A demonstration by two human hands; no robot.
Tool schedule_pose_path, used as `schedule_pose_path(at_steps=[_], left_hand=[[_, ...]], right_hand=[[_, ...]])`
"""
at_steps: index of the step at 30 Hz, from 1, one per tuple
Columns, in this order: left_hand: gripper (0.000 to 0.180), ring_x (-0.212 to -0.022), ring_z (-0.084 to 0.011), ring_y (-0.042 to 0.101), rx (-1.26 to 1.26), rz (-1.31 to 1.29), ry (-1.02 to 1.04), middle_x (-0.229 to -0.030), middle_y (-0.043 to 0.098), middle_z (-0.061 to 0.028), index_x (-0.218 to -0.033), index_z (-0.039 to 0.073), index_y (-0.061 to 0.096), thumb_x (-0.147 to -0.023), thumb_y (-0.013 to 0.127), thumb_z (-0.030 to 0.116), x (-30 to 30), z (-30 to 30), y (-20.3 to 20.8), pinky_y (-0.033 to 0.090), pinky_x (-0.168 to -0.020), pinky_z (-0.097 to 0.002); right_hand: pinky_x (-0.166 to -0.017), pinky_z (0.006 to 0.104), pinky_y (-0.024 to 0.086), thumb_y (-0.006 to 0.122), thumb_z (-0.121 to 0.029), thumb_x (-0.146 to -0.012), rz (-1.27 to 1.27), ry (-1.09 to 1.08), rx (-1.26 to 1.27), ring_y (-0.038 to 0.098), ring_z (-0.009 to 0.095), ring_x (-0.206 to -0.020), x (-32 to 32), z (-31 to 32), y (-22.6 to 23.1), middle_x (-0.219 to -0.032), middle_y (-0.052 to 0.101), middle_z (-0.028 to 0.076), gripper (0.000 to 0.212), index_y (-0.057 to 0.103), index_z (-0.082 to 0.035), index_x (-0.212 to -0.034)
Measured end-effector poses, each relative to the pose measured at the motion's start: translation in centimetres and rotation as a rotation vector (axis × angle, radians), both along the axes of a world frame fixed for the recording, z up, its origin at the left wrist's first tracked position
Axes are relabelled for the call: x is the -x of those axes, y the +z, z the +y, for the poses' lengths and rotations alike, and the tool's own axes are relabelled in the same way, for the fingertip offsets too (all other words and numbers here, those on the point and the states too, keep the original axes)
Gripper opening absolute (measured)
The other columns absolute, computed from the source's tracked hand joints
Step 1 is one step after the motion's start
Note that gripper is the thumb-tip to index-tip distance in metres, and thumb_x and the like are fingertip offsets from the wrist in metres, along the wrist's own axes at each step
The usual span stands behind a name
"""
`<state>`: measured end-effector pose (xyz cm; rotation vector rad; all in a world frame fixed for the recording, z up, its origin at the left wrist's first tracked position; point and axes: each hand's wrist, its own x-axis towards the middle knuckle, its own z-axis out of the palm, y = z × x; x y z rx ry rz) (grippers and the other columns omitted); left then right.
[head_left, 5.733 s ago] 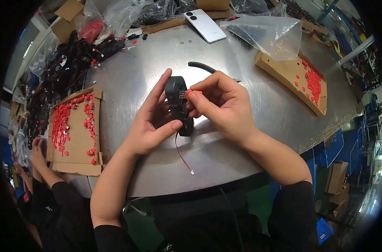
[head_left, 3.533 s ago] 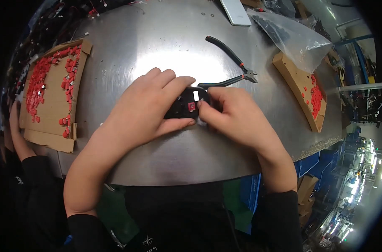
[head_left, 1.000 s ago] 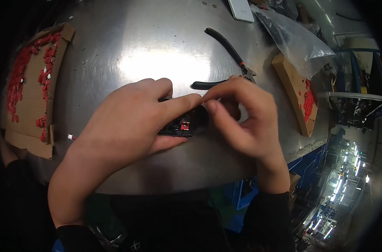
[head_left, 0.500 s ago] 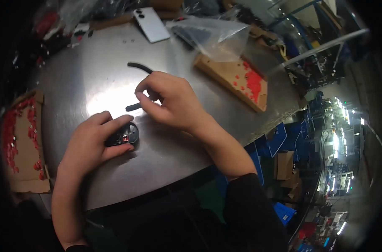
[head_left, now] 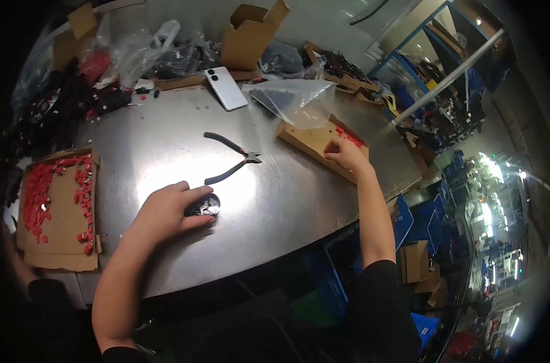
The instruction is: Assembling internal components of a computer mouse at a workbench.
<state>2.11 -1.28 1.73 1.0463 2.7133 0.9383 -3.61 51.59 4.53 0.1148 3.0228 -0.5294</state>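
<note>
My left hand (head_left: 169,213) is closed around a small black rounded housing (head_left: 209,207), gripped between thumb and fingers. Its open face shows some metal and inner parts. Farther right, my right hand (head_left: 349,156) is at a shallow cardboard tray (head_left: 308,140) of small red pieces (head_left: 345,134). The right fingertips are bent together at the tray; whatever is between them is too small to make out. Between the hands, a pair of cutting pliers (head_left: 251,158) lies on the metal table with its dark handles spread.
Another cardboard tray (head_left: 63,212) with red parts lies at the left. At the back are a white phone (head_left: 226,91), a clear plastic bag (head_left: 299,106) and an upright cardboard box (head_left: 244,48). Another person's dark sleeve (head_left: 52,296) shows at the lower left edge.
My right hand has left the pliers and moved right to the tray; the pliers now lie uncovered. The left hand keeps hold of the black housing. The whole view has shifted.
</note>
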Motion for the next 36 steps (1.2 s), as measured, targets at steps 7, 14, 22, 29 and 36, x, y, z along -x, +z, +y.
schedule_pose_path(at_steps=[7,14,22,29,36], left_hand=[[0.058,-0.092,-0.0336,0.068,0.044,-0.022,0.016,-0.095,0.067,-0.0134,-0.133,0.020,0.070,-0.088,0.074,0.058,0.0,0.3,0.4,0.054,-0.080,-0.0453],[0.058,-0.091,-0.0336,0.067,0.008,-0.025,0.008,-0.096,0.067,-0.0133,-0.133,0.018,0.071,-0.089,0.075,0.055,0.0,-0.2,0.4,0.054,-0.080,-0.0442],[0.060,-0.089,-0.0339,0.066,0.005,-0.044,0.018,-0.094,0.065,-0.0128,-0.134,0.018,0.071,-0.087,0.077,0.054,-0.1,-0.2,0.0,0.053,-0.079,-0.0443],[0.059,-0.090,-0.0333,0.068,0.009,-0.004,0.019,-0.094,0.066,-0.0118,-0.134,0.019,0.070,-0.089,0.073,0.057,-0.1,-0.3,-0.4,0.055,-0.079,-0.0450],[0.058,-0.095,-0.0334,0.070,0.067,-0.035,0.005,-0.099,0.068,-0.0114,-0.133,0.018,0.069,-0.088,0.075,0.054,0.0,-0.4,0.0,0.057,-0.082,-0.0455]], right_hand=[[-0.076,0.0312,0.055,0.075,-0.014,-0.088,0.350,0.086,0.089,0.069,0.018,-0.079,-2.2,-10.5,2.9,-0.086,0.072,0.010,0.018,0.070,-0.001,-0.099],[-0.064,0.0314,0.049,0.077,-0.016,-0.088,0.065,0.236,0.157,0.062,0.013,-0.071,-6.5,-23.3,-0.8,-0.079,0.068,0.007,0.021,0.071,-0.001,-0.101],[-0.072,0.0275,0.052,0.080,-0.014,-0.089,0.127,0.383,0.341,0.065,0.012,-0.077,-6.7,-21.5,-0.9,-0.089,0.071,0.006,0.022,0.071,0.000,-0.103],[-0.074,0.0274,0.053,0.079,-0.007,-0.089,-0.040,0.422,0.352,0.067,0.012,-0.081,-5.2,-24.2,0.5,-0.093,0.073,0.006,0.017,0.071,0.000,-0.102],[-0.070,0.0284,0.051,0.081,-0.007,-0.087,0.007,0.665,0.424,0.065,0.015,-0.075,-6.3,-30.5,1.2,-0.084,0.067,0.007,0.017,0.072,0.000,-0.099]])
